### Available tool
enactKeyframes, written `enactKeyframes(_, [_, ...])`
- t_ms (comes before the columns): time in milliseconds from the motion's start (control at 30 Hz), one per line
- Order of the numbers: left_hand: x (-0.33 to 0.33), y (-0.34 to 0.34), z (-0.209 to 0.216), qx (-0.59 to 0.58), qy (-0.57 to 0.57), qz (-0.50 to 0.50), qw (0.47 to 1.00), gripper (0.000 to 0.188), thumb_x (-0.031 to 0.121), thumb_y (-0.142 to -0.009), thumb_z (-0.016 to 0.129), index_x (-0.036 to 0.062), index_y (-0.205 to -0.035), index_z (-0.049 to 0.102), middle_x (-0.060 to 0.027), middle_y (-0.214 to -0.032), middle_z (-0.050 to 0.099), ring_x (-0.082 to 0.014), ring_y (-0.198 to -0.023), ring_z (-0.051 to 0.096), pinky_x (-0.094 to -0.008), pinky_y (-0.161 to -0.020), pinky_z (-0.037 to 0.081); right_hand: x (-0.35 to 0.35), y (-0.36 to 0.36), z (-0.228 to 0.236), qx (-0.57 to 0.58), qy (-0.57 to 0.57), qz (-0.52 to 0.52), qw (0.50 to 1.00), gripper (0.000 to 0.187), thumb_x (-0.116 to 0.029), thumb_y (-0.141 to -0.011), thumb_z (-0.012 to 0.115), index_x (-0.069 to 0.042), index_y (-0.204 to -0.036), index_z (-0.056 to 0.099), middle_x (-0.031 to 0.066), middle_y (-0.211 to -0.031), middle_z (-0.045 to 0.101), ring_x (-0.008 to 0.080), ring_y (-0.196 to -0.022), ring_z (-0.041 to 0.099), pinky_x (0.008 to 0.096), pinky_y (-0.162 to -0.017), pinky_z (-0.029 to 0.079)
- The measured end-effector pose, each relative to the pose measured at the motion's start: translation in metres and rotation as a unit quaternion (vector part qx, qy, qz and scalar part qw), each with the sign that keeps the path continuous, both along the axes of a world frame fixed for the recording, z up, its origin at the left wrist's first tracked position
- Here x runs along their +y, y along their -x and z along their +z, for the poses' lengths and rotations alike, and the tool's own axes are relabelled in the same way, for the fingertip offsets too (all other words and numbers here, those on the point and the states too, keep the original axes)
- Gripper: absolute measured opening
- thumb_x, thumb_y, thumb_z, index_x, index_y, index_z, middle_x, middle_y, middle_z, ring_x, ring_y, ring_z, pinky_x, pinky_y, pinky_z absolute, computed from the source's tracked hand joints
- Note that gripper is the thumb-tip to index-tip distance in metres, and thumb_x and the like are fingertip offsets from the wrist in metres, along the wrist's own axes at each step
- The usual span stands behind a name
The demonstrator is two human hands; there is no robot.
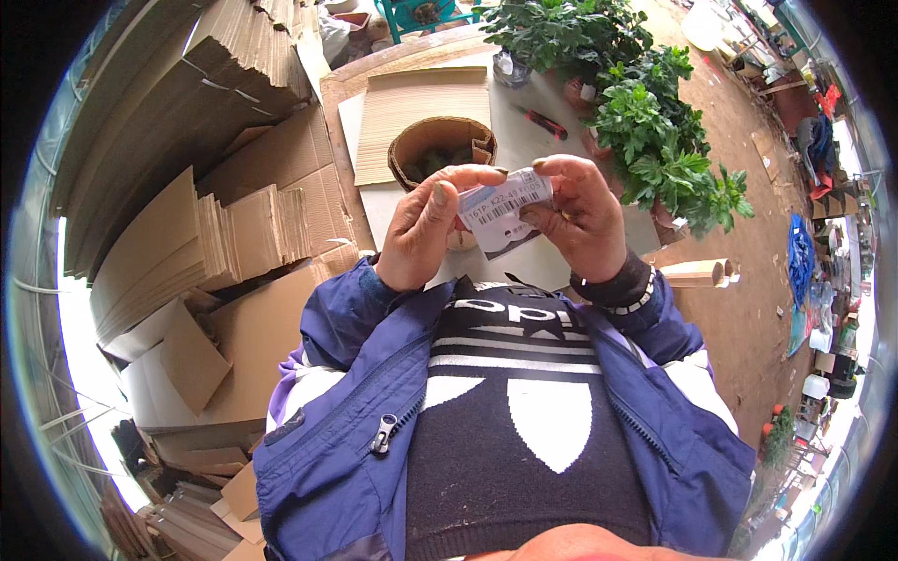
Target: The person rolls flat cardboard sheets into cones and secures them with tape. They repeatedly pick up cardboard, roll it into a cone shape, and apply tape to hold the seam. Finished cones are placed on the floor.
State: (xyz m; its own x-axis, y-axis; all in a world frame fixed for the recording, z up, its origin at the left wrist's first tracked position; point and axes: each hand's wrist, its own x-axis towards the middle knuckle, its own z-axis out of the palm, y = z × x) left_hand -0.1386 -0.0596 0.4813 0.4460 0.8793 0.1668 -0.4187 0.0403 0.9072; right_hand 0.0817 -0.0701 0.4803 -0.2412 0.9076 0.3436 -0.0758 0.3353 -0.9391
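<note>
A white barcode label [510, 208] is held up in front of my chest, with a dark patch along its lower part. My left hand [421, 224] pinches the label's left side between thumb and forefinger. On the other side my right hand [585, 213] grips it, with the thumb bent below the label's upper corner. Just beyond my left hand stands an open, round cardboard tube [404, 150], its inside dark and partly shaded. Part of the table behind the label is hidden by my hands.
A flat cardboard sheet [398, 103] lies on the table under the tube. A red-and-black hand tool [543, 122] rests farther back. Leafy green potted plants [645, 131] line the table's right side. Stacked cardboard [248, 238] fills the left. Rolled cardboard [692, 273] lies at right.
</note>
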Motion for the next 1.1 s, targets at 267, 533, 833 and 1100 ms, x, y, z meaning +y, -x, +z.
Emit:
enactKeyframes(267, [0.003,-0.001,-0.004,-0.038,0.026,-0.016,0.999,0.045,0.041,-0.104,0.053,0.0033,-0.129,0.057,-0.0101,-0.119,0.065,-0.0178,-0.111,0.063,-0.0339,-0.094,0.052,0.000,0.005,0.003,0.047,-0.038,-0.002,0.998,0.045,0.009,-0.091,0.067,-0.004,-0.132,0.051,0.0054,-0.107,0.065,0.0105,-0.096,0.064,0.0260,-0.081,0.055])
enactKeyframes(533, [0.000,-0.010,-0.007,0.062,-0.068,0.026,0.995,0.037,-0.008,-0.093,0.064,0.0046,-0.128,0.060,-0.0036,-0.120,0.062,-0.0103,-0.109,0.060,-0.0268,-0.095,0.052,-0.003,-0.005,0.006,0.019,0.048,0.018,0.998,0.046,0.004,-0.094,0.066,-0.003,-0.137,0.053,0.0073,-0.110,0.064,0.0114,-0.099,0.064,0.0251,-0.080,0.054])
enactKeyframes(833, [-0.002,-0.012,-0.008,0.061,-0.051,0.004,0.997,0.034,-0.006,-0.093,0.064,0.0058,-0.125,0.062,-0.0068,-0.122,0.064,-0.0147,-0.113,0.061,-0.0307,-0.097,0.053,0.005,-0.011,0.008,-0.083,-0.157,-0.033,0.984,0.024,0.011,-0.084,0.069,-0.003,-0.104,0.070,0.0114,-0.113,0.062,0.0153,-0.097,0.067,0.0278,-0.080,0.056])
enactKeyframes(1100, [0.003,0.000,-0.002,0.035,0.015,-0.043,0.998,0.027,0.011,-0.103,0.058,0.0021,-0.128,0.061,-0.0043,-0.119,0.064,-0.0119,-0.107,0.059,-0.0278,-0.095,0.048,0.002,-0.019,0.010,-0.028,-0.051,0.017,0.998,0.015,0.000,-0.086,0.075,0.000,-0.100,0.070,0.0133,-0.112,0.062,0.0158,-0.100,0.064,0.0265,-0.085,0.053])
